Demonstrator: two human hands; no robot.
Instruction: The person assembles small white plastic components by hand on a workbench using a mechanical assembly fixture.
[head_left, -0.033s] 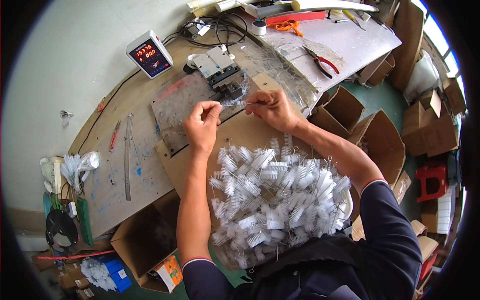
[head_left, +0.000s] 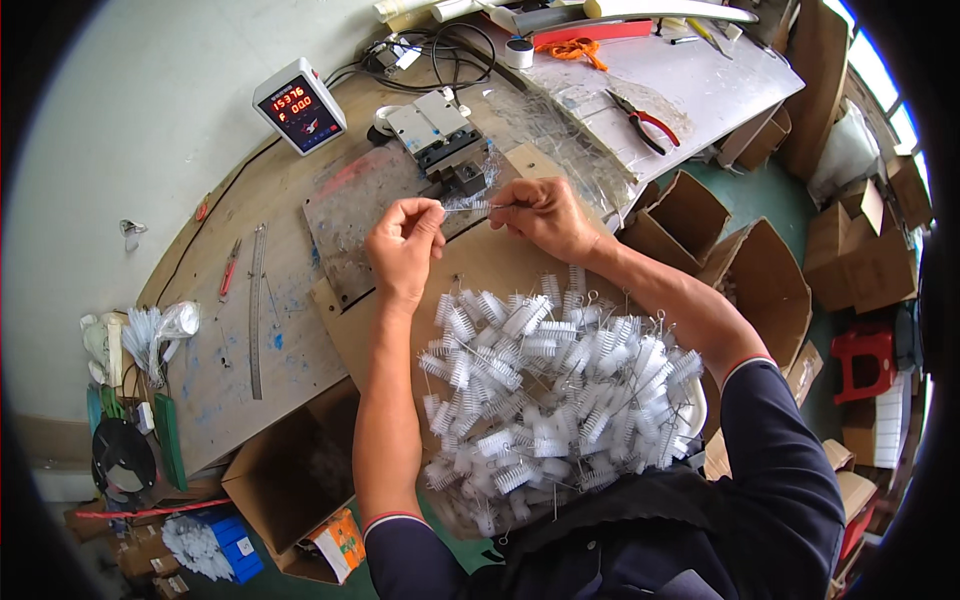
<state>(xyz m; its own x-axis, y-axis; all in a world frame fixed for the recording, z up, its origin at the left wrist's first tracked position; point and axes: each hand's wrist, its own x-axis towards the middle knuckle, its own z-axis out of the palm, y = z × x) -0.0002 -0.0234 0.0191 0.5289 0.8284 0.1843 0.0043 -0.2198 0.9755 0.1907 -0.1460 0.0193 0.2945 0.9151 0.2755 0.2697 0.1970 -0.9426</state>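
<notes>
As my left hand [head_left: 405,248] and right hand [head_left: 548,218] pinch one brush [head_left: 478,206], it lies between them.
Upper centre of frame: long axis left to right, a hand at either end.

The left grip [head_left: 402,250] and the right grip [head_left: 548,215] cover the ends of the slim wire piece [head_left: 478,206], its detail too small to tell. The heap of white brushes [head_left: 545,440] hides most of the white container [head_left: 698,408]. The lower edge cuts off the dark shirt [head_left: 785,490]; the table [head_left: 205,405] hides part of the cardboard box [head_left: 265,500] below it
</notes>
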